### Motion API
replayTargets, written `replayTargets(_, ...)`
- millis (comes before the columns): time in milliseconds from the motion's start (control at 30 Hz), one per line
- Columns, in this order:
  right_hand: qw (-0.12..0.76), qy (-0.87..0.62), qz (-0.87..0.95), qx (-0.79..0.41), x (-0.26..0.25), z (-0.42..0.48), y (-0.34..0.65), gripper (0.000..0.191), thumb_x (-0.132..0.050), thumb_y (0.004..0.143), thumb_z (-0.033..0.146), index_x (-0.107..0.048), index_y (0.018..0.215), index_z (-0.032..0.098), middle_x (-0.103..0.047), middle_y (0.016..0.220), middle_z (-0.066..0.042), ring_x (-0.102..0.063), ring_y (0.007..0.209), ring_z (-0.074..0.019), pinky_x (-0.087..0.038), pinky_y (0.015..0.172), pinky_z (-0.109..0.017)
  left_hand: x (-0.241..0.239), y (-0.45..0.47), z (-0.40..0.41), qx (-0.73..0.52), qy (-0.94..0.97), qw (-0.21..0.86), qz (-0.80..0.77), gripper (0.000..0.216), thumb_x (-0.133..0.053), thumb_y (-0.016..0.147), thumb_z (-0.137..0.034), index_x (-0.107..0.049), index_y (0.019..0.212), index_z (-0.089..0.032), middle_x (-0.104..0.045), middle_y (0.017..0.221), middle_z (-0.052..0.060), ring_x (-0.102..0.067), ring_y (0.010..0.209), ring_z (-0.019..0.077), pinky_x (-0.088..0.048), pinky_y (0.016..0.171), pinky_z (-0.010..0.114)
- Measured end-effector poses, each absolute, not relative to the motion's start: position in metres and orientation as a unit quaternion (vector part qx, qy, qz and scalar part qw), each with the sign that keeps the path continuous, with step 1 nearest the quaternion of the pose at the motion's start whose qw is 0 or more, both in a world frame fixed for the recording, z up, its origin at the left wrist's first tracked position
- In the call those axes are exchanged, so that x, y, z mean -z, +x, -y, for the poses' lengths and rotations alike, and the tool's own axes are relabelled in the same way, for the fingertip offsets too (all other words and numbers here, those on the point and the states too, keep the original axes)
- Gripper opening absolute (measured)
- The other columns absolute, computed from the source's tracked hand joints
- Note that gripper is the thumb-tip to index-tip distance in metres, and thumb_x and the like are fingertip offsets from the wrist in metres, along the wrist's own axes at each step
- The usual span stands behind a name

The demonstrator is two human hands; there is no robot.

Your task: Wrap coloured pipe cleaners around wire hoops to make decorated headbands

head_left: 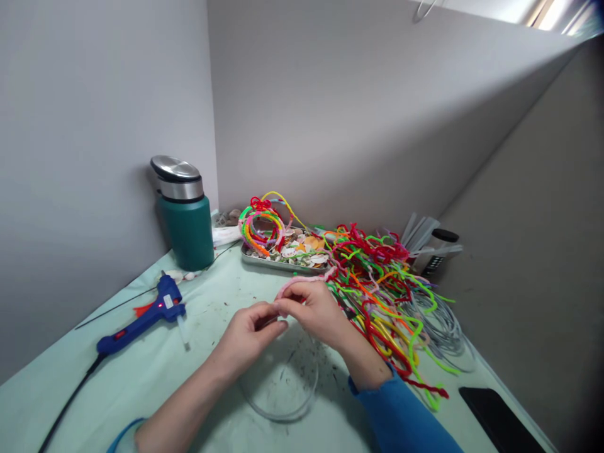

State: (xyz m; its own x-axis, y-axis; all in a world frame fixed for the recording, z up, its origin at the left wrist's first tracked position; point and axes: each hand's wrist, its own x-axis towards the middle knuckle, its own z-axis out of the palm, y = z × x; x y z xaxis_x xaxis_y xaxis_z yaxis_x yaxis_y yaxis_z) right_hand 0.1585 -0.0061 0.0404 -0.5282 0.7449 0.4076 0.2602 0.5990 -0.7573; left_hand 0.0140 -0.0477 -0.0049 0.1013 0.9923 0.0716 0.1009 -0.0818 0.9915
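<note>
My left hand [255, 333] is closed in a pinch at the top of a thin, greyish wire hoop [283, 416], whose round lower part hangs below my hands. Right beside it, my right hand [317, 311] pinches a pale pink pipe cleaner [304, 279], and the fingertips of both hands meet. The pink strand arcs over my right fingers and runs toward the pile on the right. My fingers hide the spot where the pipe cleaner and the hoop come together.
Colourful pipe cleaners [377, 270] lie heaped at right, beside coiled grey wire [441, 321]. Behind are a metal tray [283, 267] of shells and a wrapped ring [259, 242]. At left stand a green bottle [189, 233] and a blue glue gun [141, 324]. A black phone-like slab [500, 418] lies front right.
</note>
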Motion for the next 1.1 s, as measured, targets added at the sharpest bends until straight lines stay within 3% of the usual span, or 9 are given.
replayTargets(267, 0.322, -0.329, 0.831, -0.312, -0.04, 0.0, 0.165, 0.016, -0.055, 0.083, 0.019, -0.067, 0.073, 0.016, -0.065, 0.075, -0.001, -0.057, 0.07, -0.0122, -0.04, 0.062, -0.022, -0.001, 0.016, 0.05, -0.477, 0.549, 0.461, -0.51, 0.027, -0.058, 0.074, -0.039, -0.069, 0.073, -0.015, -0.059, 0.066, 0.0, -0.049, 0.064, 0.0146, -0.035, 0.06, 0.023)
replayTargets(533, 0.292, -0.352, 0.845, -0.278, -0.037, -0.001, 0.167, 0.01, -0.06, 0.079, 0.018, -0.07, 0.075, 0.018, -0.066, 0.072, 0.0, -0.057, 0.069, -0.0134, -0.039, 0.061, -0.023, 0.001, 0.013, 0.048, -0.495, 0.527, 0.445, -0.528, 0.031, -0.061, 0.07, -0.044, -0.065, 0.062, -0.015, -0.049, 0.056, -0.002, -0.041, 0.057, 0.0126, -0.03, 0.054, 0.022)
replayTargets(800, 0.291, -0.369, 0.84, -0.27, -0.036, 0.003, 0.166, 0.01, -0.061, 0.079, 0.02, -0.069, 0.073, 0.021, -0.066, 0.072, 0.001, -0.058, 0.072, -0.0137, -0.041, 0.064, -0.023, -0.002, 0.011, 0.049, -0.47, 0.424, 0.584, -0.509, 0.036, -0.062, 0.068, -0.049, -0.059, 0.063, -0.014, -0.032, 0.049, -0.008, -0.019, 0.043, 0.0054, -0.01, 0.042, 0.022)
replayTargets(967, 0.285, -0.352, 0.84, -0.298, -0.039, 0.003, 0.166, 0.014, -0.058, 0.08, 0.016, -0.07, 0.072, 0.018, -0.067, 0.072, 0.0, -0.058, 0.07, -0.0129, -0.041, 0.065, -0.023, -0.002, 0.009, 0.049, -0.459, 0.379, 0.643, -0.481, 0.03, -0.063, 0.071, -0.042, -0.061, 0.069, -0.012, -0.034, 0.052, -0.008, -0.016, 0.04, 0.0026, -0.008, 0.04, 0.021)
replayTargets(1100, 0.29, -0.365, 0.807, -0.362, -0.036, 0.0, 0.168, 0.022, -0.05, 0.086, 0.025, -0.068, 0.074, 0.018, -0.063, 0.069, 0.001, -0.056, 0.064, -0.0113, -0.041, 0.06, -0.022, -0.002, 0.008, 0.049, -0.45, 0.388, 0.648, -0.478, 0.029, -0.064, 0.071, -0.041, -0.063, 0.071, -0.012, -0.036, 0.052, -0.007, -0.017, 0.039, 0.0016, -0.006, 0.04, 0.022)
